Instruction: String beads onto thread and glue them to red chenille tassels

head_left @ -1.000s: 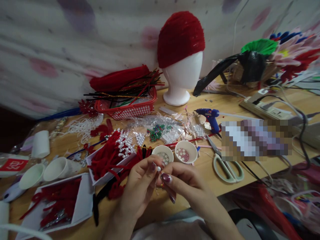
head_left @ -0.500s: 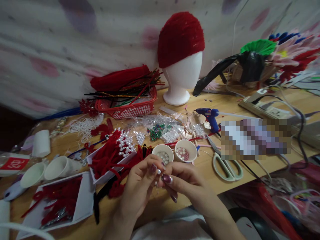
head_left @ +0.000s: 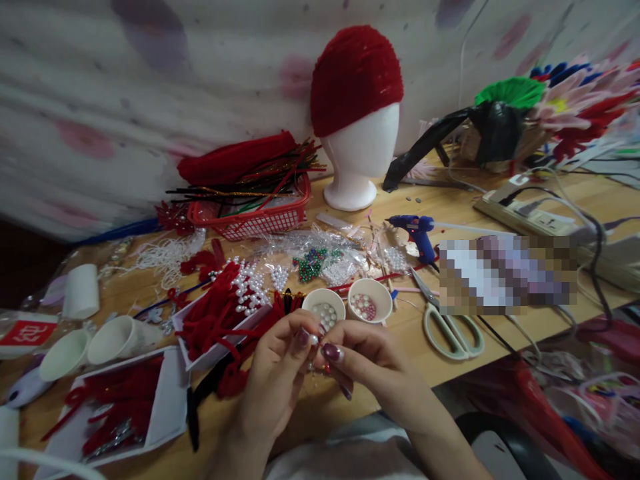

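Note:
My left hand (head_left: 280, 370) pinches a white pearl bead (head_left: 314, 340) between thumb and fingertips. Close against it, my right hand (head_left: 367, 357) is closed in a pinch too. A small red bit shows under the right thumb; what that hand grips is mostly hidden by the fingers. Just beyond my fingers stand two paper cups: one cup (head_left: 305, 303) holds pale round beads, the other cup (head_left: 387, 312) pink and white beads. Left of my hands, red fuzzy stems (head_left: 207, 327) fill a white box.
A glue gun (head_left: 420, 235) and scissors (head_left: 453, 333) lie to the right, near a power strip (head_left: 530, 213). At the back are a red basket (head_left: 260, 223) and a white foam head (head_left: 363, 153) with a red cover. Another white box (head_left: 173, 400) sits front left.
The view has shifted slightly. My hands stay together around the pearl bead, with the fingers moving only a little; a red bit now shows under the right thumb.

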A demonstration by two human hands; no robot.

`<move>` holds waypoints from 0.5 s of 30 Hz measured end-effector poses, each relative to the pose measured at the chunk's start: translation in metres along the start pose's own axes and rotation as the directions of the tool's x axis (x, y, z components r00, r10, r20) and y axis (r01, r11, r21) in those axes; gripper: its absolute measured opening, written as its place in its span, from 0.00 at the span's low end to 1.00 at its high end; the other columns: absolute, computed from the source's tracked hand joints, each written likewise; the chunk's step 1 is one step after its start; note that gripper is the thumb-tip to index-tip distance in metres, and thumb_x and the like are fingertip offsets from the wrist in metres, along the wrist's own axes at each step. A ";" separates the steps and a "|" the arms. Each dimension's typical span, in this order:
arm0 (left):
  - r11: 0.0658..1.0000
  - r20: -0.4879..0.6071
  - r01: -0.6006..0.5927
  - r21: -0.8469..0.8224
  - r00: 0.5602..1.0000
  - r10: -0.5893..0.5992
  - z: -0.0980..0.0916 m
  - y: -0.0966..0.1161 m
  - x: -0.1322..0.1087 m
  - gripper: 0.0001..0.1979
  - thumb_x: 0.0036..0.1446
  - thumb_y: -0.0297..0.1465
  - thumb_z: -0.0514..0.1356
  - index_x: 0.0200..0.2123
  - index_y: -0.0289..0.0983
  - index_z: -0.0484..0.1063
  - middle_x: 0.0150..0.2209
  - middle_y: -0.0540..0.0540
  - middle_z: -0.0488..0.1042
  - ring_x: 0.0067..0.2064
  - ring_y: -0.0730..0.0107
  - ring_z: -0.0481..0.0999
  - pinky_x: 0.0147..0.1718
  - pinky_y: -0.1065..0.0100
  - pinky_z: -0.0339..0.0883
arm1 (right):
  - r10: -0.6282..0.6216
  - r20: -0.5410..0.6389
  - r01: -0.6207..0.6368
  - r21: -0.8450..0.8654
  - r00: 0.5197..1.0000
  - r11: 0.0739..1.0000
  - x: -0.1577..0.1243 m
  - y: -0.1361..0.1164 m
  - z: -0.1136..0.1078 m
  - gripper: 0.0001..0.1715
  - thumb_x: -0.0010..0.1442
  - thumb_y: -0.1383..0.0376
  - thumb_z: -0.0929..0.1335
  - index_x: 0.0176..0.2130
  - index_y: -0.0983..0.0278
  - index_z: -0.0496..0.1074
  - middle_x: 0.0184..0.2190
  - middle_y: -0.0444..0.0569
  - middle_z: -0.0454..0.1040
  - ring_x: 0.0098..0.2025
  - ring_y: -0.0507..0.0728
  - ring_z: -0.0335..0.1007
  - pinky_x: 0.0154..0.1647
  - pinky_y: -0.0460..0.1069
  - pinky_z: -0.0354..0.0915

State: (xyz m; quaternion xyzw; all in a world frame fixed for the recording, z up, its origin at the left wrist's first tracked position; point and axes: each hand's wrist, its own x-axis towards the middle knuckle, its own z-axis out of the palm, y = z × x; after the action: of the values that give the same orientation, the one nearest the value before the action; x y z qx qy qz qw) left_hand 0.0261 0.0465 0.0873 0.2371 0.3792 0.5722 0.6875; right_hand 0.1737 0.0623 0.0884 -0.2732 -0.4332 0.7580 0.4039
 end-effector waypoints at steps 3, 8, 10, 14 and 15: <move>1.000 0.014 0.000 0.004 1.000 0.000 0.000 0.000 0.000 0.10 0.50 0.38 0.75 0.29 0.38 0.81 0.29 0.52 0.72 0.26 0.81 0.72 0.26 0.79 0.69 | 0.009 -0.007 -0.009 -0.015 1.000 1.000 0.000 0.000 0.000 0.19 0.63 0.51 0.73 0.34 0.64 0.80 0.23 0.41 0.69 0.24 0.48 0.61 0.24 0.44 0.57; 0.998 0.015 -0.039 0.056 0.999 0.038 0.000 -0.001 0.001 0.11 0.49 0.37 0.75 0.27 0.37 0.81 0.33 0.52 0.71 0.26 0.83 0.70 0.26 0.79 0.68 | -0.006 0.013 0.006 -0.003 1.000 1.000 0.000 0.001 0.000 0.18 0.64 0.52 0.73 0.32 0.64 0.77 0.23 0.40 0.68 0.23 0.47 0.60 0.24 0.44 0.57; 0.995 0.005 -0.049 0.081 0.999 0.049 -0.001 -0.002 0.001 0.12 0.49 0.39 0.75 0.28 0.37 0.81 0.34 0.52 0.71 0.27 0.81 0.70 0.26 0.78 0.68 | -0.003 0.020 0.003 -0.004 1.000 1.000 0.001 0.001 0.000 0.19 0.64 0.52 0.72 0.32 0.64 0.76 0.23 0.40 0.68 0.23 0.47 0.60 0.25 0.44 0.57; 0.990 -0.075 -0.061 0.124 0.995 0.070 -0.001 -0.001 0.001 0.15 0.45 0.40 0.76 0.27 0.36 0.80 0.34 0.50 0.72 0.29 0.77 0.71 0.26 0.77 0.69 | 0.020 0.011 -0.019 -0.092 1.000 0.996 -0.002 -0.001 0.001 0.20 0.64 0.49 0.72 0.36 0.64 0.77 0.27 0.42 0.70 0.27 0.49 0.63 0.28 0.45 0.59; 0.989 -0.092 -0.064 0.132 0.993 0.077 0.000 0.000 0.001 0.15 0.44 0.41 0.77 0.26 0.36 0.80 0.34 0.49 0.72 0.29 0.76 0.72 0.25 0.78 0.69 | 0.021 0.000 -0.020 -0.123 1.000 0.992 -0.003 -0.001 0.001 0.20 0.64 0.49 0.71 0.37 0.64 0.78 0.28 0.43 0.71 0.28 0.49 0.64 0.29 0.45 0.59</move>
State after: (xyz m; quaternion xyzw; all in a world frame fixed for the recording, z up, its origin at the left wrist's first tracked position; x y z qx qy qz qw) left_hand 0.0259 0.0480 0.0869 0.2663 0.4397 0.5812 0.6309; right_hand 0.1752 0.0596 0.0903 -0.3016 -0.4766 0.7341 0.3782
